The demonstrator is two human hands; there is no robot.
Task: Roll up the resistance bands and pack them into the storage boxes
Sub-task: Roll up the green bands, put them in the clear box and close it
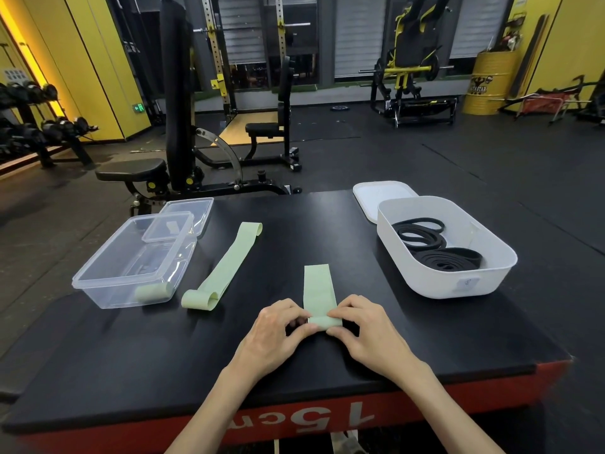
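Pinching green band [316, 290], left hand [278, 332], right hand [366, 332] grip, clear box [108, 294] perhaps holding roll [151, 293]

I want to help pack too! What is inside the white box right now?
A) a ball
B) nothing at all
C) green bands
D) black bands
D: coiled black bands lie inside the white box, while the green band nearest the person lies outside it.
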